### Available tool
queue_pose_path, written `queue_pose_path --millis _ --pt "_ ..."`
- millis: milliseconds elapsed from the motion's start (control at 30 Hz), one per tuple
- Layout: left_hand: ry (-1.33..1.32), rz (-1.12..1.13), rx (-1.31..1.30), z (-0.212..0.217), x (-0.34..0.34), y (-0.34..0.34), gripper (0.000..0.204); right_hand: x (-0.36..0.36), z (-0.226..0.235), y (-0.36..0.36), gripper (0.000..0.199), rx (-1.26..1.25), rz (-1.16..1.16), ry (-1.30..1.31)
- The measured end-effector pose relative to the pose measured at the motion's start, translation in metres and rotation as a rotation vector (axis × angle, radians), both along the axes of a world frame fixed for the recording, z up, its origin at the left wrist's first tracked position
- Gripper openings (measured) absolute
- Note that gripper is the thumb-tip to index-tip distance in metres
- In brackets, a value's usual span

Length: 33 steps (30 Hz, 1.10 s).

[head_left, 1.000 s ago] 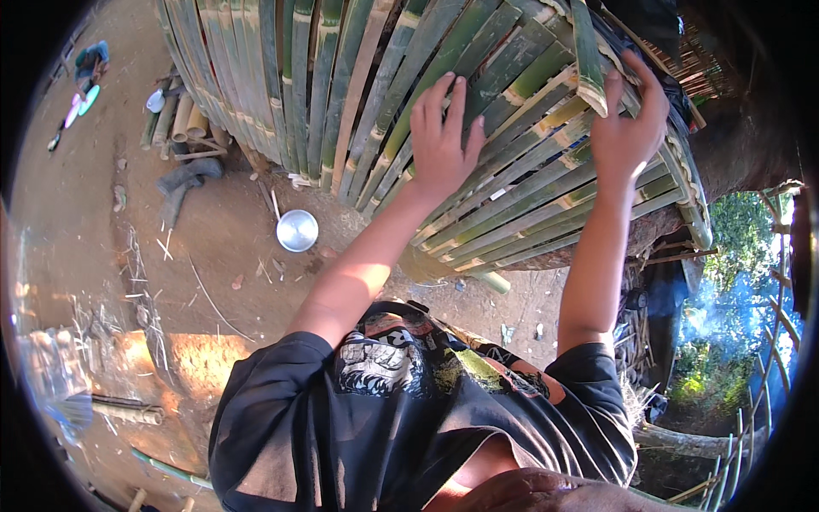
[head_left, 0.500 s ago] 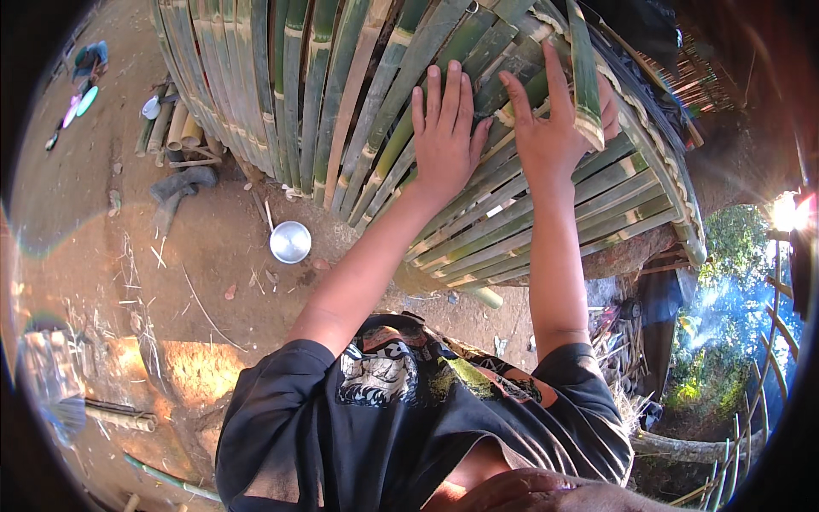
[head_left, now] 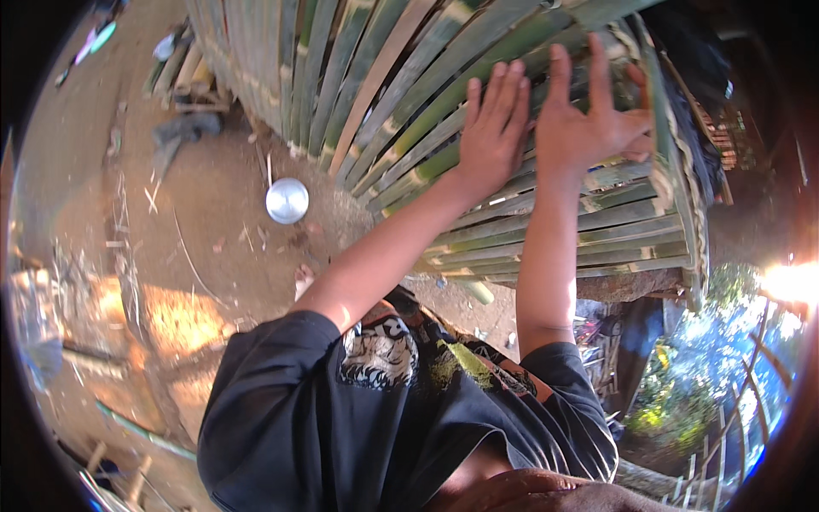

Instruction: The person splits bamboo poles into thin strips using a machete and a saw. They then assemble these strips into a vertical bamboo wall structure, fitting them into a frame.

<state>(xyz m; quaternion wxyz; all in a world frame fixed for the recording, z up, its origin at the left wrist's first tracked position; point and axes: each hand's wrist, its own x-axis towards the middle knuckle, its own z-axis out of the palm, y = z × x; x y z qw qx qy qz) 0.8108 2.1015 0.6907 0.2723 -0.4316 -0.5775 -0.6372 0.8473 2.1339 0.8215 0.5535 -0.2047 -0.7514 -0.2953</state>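
A large woven panel of green and tan bamboo slats [head_left: 384, 94] stands in front of me. My left hand [head_left: 490, 128] lies flat on its slats, fingers together and pointing up. My right hand [head_left: 589, 119] presses on the slats right beside it with fingers spread, its thumb reaching toward the upright green strip [head_left: 657, 94] at the panel's right edge. Neither hand closes around anything. My dark printed shirt [head_left: 375, 410] fills the lower part of the view.
A round metal bowl [head_left: 287, 200] sits on the dirt ground left of the panel's foot. Cut bamboo pieces [head_left: 183, 72] and a grey cloth [head_left: 179, 132] lie farther left. A wooden fence [head_left: 725, 427] and greenery are at the lower right.
My right hand has let go of the panel's right edge strip and moved left, now flat beside my left hand. My left hand has stayed on the slats.
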Motion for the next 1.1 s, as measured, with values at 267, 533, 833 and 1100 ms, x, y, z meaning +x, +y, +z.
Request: queue_pose_path --millis 267,533,833,1100 --pt "-0.023 0.047 -0.017 -0.002 0.000 -0.001 0.065 -0.004 0.002 -0.005 0.041 -0.076 0.036 0.001" --pt "0.015 0.057 -0.020 0.000 0.001 0.002 0.063 0.001 0.008 -0.011 0.042 -0.119 0.060 0.002" --pt "0.004 0.057 -0.034 0.002 0.002 0.001 0.058 -0.010 0.006 -0.017 0.040 -0.226 0.245 0.109" --pt "0.010 0.046 -0.026 0.000 0.002 -0.001 0.059 -0.007 0.012 -0.029 0.038 -0.090 0.067 0.041"
